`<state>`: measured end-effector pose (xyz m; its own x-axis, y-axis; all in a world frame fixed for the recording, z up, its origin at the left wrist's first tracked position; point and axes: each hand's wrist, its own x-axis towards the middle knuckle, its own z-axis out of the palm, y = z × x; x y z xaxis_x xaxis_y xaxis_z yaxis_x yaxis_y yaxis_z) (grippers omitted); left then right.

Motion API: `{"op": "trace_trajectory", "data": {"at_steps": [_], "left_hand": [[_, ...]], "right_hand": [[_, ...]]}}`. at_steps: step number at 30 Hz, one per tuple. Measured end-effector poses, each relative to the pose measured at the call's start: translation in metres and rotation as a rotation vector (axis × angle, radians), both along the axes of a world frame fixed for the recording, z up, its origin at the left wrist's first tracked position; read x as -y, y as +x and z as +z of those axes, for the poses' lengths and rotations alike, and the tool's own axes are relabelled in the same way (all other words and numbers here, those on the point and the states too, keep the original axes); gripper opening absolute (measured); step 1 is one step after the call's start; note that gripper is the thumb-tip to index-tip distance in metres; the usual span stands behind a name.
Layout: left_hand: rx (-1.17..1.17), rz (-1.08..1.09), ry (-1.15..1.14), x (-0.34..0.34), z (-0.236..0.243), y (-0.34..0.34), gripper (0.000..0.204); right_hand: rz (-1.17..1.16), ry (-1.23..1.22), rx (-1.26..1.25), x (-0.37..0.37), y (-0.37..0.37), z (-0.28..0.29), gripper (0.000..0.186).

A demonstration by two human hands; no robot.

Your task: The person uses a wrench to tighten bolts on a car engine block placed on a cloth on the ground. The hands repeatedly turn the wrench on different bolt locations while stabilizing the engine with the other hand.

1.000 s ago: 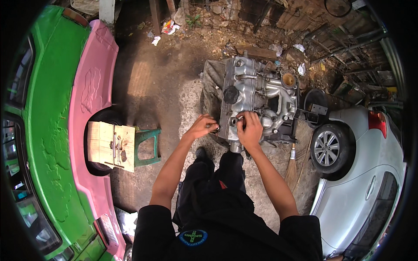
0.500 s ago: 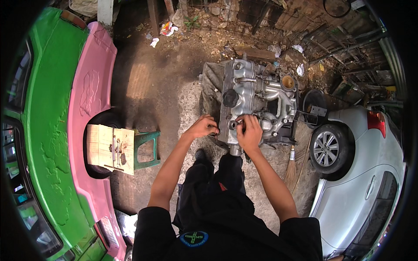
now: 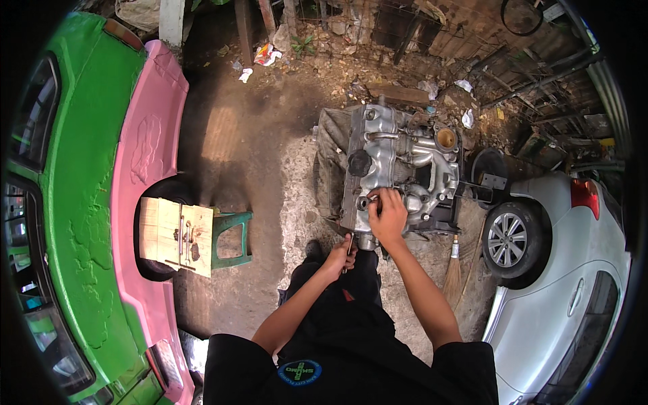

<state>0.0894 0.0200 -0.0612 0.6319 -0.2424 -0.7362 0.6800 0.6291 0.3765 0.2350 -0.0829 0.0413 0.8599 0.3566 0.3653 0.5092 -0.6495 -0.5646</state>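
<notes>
Engine (image 3: 385,162), grey and metallic, lies in the head view under and beyond the right hand (image 3: 389,214), whose bent fingers rest near a round opening (image 3: 364,203); whether they grip anything, I cannot tell. Closer to the person, the left hand (image 3: 339,258) is curled around a slim tool (image 3: 349,244) beside the engine's near end, with a cardboard sheet (image 3: 156,229) well left of both hands.
</notes>
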Motion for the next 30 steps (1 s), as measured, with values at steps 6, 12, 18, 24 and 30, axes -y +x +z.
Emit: {"op": "trace_trajectory", "data": {"at_steps": [6, 12, 18, 24, 30], "left_hand": [[0.041, 0.008, 0.477, -0.021, -0.011, -0.002, 0.052], [0.533, -0.033, 0.910, -0.083, -0.032, 0.023, 0.056], [0.667, -0.275, 0.890, -0.107, -0.018, 0.066, 0.035], [0.779, -0.310, 0.742, -0.121, -0.009, 0.086, 0.021], [1.191, -0.599, 1.204, -0.136, -0.002, 0.118, 0.018]], "right_hand": [[0.014, 0.009, -0.004, 0.001, 0.000, -0.002, 0.011], [0.009, -0.013, -0.001, 0.001, -0.001, 0.000, 0.012], [0.006, -0.016, -0.003, -0.001, -0.001, 0.001, 0.011], [0.002, -0.014, 0.005, -0.001, -0.001, 0.002, 0.011], [-0.009, -0.004, 0.003, -0.001, -0.001, 0.002, 0.011]]}}
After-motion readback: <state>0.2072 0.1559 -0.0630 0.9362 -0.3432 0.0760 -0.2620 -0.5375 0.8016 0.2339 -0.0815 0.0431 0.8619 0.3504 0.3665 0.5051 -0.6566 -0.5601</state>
